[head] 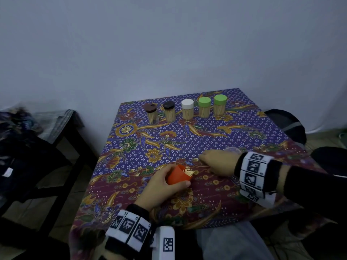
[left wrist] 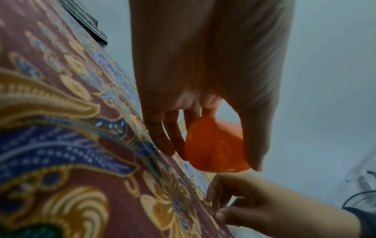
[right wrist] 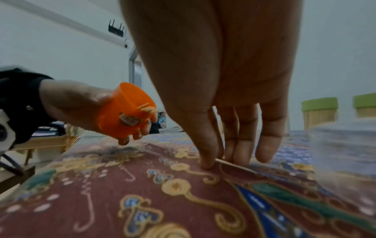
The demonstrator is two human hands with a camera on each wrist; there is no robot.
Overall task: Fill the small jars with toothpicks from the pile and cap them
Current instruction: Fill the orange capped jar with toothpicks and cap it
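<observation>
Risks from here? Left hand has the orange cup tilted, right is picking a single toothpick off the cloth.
1. The orange cup is tipped in the left hand with toothpicks poking past its rim; more tilt could spill them.
2. The right hand fingertips press one flat toothpick against patterned cloth; the grip may slip or lose it visually.
3. The clear jar sits right behind that hand and might get knocked.

You have five capped jars (head: 187, 111) of toothpicks across the upper middle, one orange jar (head: 178, 175) lower centre, one loose toothpick (head: 203, 166) beside it.
</observation>
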